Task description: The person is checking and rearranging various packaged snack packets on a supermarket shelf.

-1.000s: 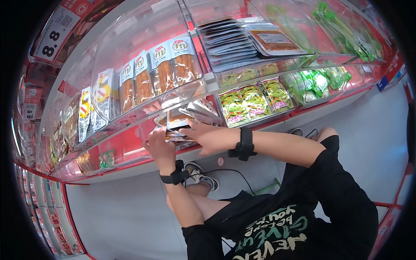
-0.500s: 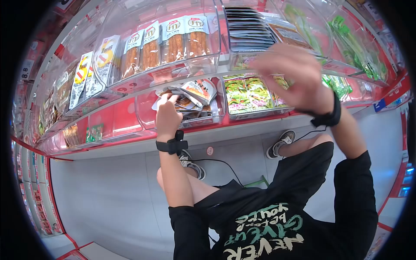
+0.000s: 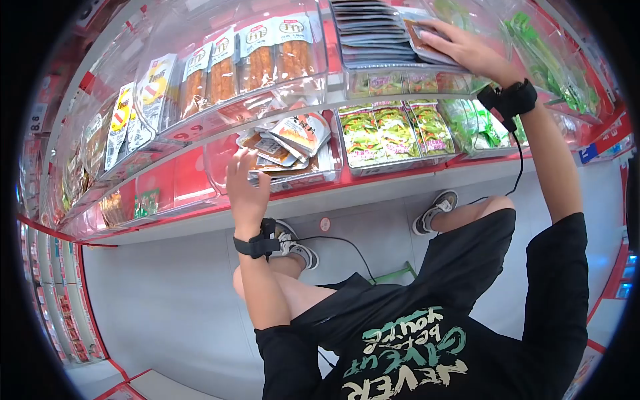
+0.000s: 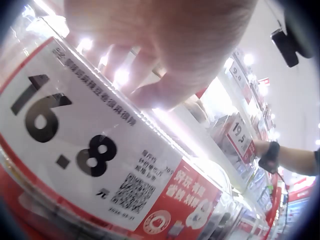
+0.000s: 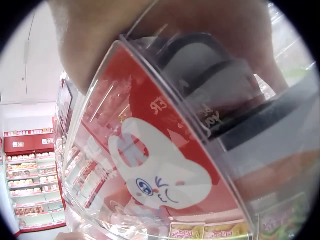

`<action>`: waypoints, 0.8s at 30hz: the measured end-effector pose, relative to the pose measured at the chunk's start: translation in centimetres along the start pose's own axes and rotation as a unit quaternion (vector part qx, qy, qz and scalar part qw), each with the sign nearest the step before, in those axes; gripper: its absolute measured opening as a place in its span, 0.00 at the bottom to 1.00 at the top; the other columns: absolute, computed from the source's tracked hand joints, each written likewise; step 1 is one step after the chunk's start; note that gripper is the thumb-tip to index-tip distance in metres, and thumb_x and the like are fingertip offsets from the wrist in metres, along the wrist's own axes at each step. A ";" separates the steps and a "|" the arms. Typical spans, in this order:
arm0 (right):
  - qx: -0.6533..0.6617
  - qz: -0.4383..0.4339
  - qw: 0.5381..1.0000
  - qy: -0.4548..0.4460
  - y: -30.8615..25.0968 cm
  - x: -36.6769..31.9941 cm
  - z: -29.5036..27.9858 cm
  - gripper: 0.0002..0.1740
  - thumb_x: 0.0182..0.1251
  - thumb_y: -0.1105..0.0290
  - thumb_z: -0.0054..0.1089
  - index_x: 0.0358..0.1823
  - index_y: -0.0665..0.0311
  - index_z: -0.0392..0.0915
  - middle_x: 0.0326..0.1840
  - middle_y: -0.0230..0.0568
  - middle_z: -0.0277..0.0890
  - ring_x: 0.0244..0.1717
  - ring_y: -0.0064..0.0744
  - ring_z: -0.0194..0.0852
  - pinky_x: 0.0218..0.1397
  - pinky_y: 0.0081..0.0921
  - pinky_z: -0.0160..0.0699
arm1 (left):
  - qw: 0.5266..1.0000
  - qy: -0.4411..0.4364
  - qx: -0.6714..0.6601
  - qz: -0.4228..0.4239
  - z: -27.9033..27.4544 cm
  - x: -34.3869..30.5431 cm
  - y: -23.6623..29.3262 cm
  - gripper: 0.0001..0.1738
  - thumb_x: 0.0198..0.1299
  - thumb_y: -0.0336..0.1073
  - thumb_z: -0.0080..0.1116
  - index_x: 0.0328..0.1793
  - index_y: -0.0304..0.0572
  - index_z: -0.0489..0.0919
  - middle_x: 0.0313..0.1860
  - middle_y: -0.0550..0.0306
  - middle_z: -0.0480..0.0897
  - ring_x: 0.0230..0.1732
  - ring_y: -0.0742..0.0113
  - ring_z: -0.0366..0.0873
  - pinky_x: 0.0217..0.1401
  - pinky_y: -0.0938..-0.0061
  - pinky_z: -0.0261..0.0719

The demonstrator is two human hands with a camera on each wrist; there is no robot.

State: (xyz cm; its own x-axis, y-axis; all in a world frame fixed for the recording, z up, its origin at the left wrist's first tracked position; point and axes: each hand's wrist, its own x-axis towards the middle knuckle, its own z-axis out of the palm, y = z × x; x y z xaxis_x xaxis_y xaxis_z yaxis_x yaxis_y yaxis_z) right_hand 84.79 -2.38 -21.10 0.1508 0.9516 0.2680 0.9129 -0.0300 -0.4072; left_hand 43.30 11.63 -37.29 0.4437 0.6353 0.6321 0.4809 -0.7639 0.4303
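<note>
The stack of flat pouches (image 3: 373,35) stands in an upper clear bin (image 3: 407,69), and just to the right of it lies a brown flat pouch (image 3: 420,49). The right hand (image 3: 475,52) comes over from the right side of the stack, its fingers reaching across that brown pouch and touching it; the thumb is hidden, so whether it pinches the pouch cannot be told. Below and to the left of the stack, jumbled pouches (image 3: 303,137) lie in a lower clear bin. The left hand (image 3: 247,195) is at that bin's near edge, its fingers loosely spread, thumb apart, holding nothing (a price label (image 4: 62,130) reading 16.8 shows beside it in the left wrist view). Directly below the stack are green-printed packs (image 3: 381,135); to its left stand pouches of orange-brown sticks (image 3: 258,59).
</note>
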 end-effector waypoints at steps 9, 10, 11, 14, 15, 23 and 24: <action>0.040 -0.034 0.998 0.017 -5.3 -1.6 -1.2 0.33 0.63 0.53 0.61 0.61 0.69 0.68 0.61 0.49 0.70 0.62 0.38 0.67 0.65 0.28 0.63 | 0.936 -0.291 -0.161 0.113 2.5 -5.7 8.3 0.06 0.40 0.31 0.55 0.16 0.39 0.73 0.15 0.47 0.72 0.19 0.50 0.72 0.24 0.61 0.70; 0.048 -0.034 0.998 0.022 -5.1 -1.7 -1.2 0.33 0.62 0.52 0.61 0.61 0.69 0.68 0.60 0.50 0.71 0.61 0.39 0.68 0.64 0.28 0.64 | 0.904 -0.383 -0.166 0.093 4.9 -7.5 8.6 0.08 0.43 0.34 0.55 0.18 0.37 0.75 0.19 0.43 0.75 0.22 0.45 0.74 0.28 0.58 0.73; 0.055 -0.036 0.998 0.026 -4.7 -1.7 -1.2 0.34 0.62 0.51 0.62 0.61 0.69 0.68 0.59 0.51 0.72 0.60 0.39 0.69 0.63 0.28 0.65 | 0.860 -0.490 -0.105 0.094 7.0 -9.2 8.7 0.10 0.46 0.36 0.53 0.21 0.36 0.77 0.23 0.41 0.78 0.26 0.42 0.77 0.33 0.56 0.76; 0.000 0.005 1.000 0.021 -5.0 -2.4 -0.5 0.34 0.61 0.50 0.62 0.60 0.69 0.68 0.53 0.54 0.75 0.56 0.43 0.72 0.58 0.30 0.68 | 0.740 -0.668 -0.022 0.078 14.8 -16.6 3.7 0.14 0.48 0.40 0.55 0.29 0.35 0.82 0.31 0.39 0.82 0.39 0.41 0.81 0.43 0.51 0.78; -0.035 0.025 0.999 0.021 -5.2 -2.7 -0.4 0.34 0.61 0.50 0.62 0.60 0.69 0.68 0.51 0.55 0.75 0.54 0.44 0.73 0.56 0.31 0.69 | 0.704 -0.709 -0.006 0.041 17.4 -18.8 0.7 0.14 0.49 0.40 0.55 0.32 0.36 0.82 0.34 0.37 0.82 0.40 0.40 0.80 0.44 0.51 0.78; -0.075 -0.024 0.986 0.146 -4.3 -1.0 -0.1 0.24 0.52 0.57 0.67 0.42 0.71 0.78 0.49 0.59 0.76 0.47 0.54 0.77 0.52 0.35 0.74 | 0.804 -0.493 0.092 -0.321 26.1 -27.6 -10.7 0.33 0.62 0.60 0.43 0.49 0.33 0.78 0.51 0.38 0.77 0.54 0.41 0.74 0.59 0.53 0.71; -0.073 -0.023 0.986 0.145 -4.4 -1.0 -0.1 0.25 0.52 0.58 0.67 0.43 0.73 0.78 0.50 0.60 0.76 0.48 0.55 0.77 0.54 0.35 0.73 | 0.778 -0.526 0.106 -0.326 26.3 -27.2 -10.9 0.32 0.61 0.59 0.46 0.49 0.34 0.78 0.51 0.40 0.78 0.55 0.41 0.73 0.59 0.54 0.70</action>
State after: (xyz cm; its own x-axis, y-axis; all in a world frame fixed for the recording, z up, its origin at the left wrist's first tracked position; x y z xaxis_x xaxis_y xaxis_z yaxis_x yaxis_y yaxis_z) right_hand 80.69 -3.20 -19.47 0.1908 0.8261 0.5302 0.9631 -0.0533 -0.2637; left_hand 45.89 5.63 -76.16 0.3724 0.7066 -0.6017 0.9280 -0.2744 0.2520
